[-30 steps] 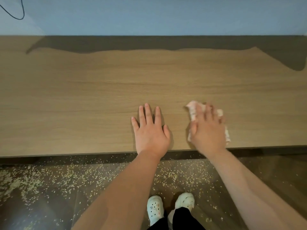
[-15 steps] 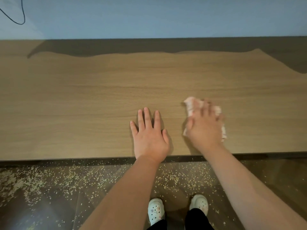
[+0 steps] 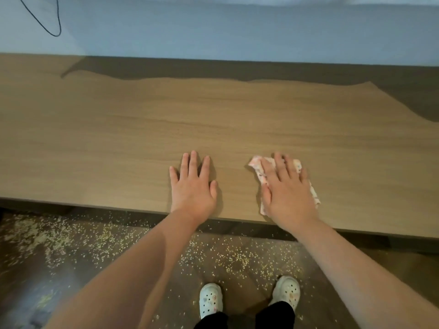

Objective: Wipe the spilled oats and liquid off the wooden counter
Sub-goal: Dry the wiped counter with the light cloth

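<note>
Pressing down flat, the right hand (image 3: 287,188) lies on top of the little pink and white cloth (image 3: 257,168) on the wooden bench (image 3: 118,138), close to the near edge. Its fingers are straight and a bit spread, not curled round the cloth. Bits of cloth peek out at the far left and at the right of the hand. Half a second ago this hand was blurry and sat a little closer to the other hand. Now it looks sharp and has slid a bit to the right, so the gap between the two hands is bigger. The left hand (image 3: 193,186) is flat on the bare wood with straight fingers, holding nothing, in the same spot as before. The oats (image 3: 237,257) lie scattered on the dark floor (image 3: 83,293) just under the near edge of the bench, thickest at the left. Two white shoes (image 3: 210,300) stand among them, further apart than a second ago. More of the black cable (image 3: 55,35) shows at the far left now.
</note>
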